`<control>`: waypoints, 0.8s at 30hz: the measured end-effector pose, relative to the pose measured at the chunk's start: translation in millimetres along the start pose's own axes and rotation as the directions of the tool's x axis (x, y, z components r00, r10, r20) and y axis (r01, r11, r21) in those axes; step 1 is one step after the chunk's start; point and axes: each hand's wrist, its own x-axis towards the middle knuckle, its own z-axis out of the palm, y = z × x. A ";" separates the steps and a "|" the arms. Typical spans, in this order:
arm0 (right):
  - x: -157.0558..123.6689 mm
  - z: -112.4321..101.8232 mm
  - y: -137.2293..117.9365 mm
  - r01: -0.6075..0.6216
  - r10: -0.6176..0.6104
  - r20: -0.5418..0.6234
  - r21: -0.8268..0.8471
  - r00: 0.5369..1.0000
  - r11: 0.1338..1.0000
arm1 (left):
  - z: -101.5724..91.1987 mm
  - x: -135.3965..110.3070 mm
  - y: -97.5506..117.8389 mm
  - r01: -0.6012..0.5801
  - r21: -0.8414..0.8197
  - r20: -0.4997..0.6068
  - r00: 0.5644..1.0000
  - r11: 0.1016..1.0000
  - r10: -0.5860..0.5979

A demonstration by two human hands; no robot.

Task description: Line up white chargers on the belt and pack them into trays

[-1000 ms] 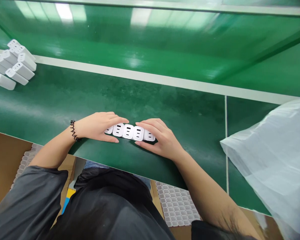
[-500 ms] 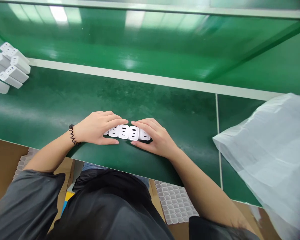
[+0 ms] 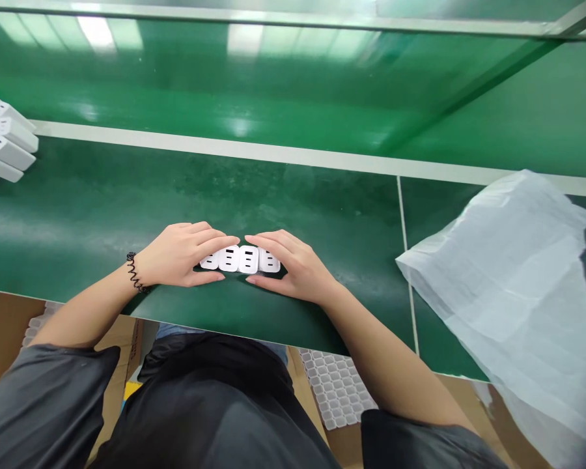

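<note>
A short row of white USB chargers [image 3: 249, 260] stands side by side on the green worktop [image 3: 273, 195], port faces turned up toward me. My left hand [image 3: 183, 253] grips the left end of the row, thumb along the near side and fingers along the far side. Around the right end, my right hand [image 3: 297, 266] holds in the same way. Between my fingertips the middle chargers show their slots. My palms and fingers partly hide the end ones.
More white chargers [image 3: 12, 153] are piled at the far left. A translucent white plastic sheet [image 3: 512, 273] drapes over the right side. Below the front edge, cardboard boxes hold clear compartment trays [image 3: 339, 387]. A green panel [image 3: 200, 78] rises behind the worktop.
The view has shifted slightly right, so the scene sits further left. Both hands keep their hold on the row of chargers, and the leftmost one is now more covered.
</note>
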 end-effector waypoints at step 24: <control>-0.8 3.1 -1.5 0.034 -0.034 -0.010 -0.018 0.999 0.999 | 2.7 1.6 4.1 0.027 0.010 -0.012 1.000 1.000 -0.027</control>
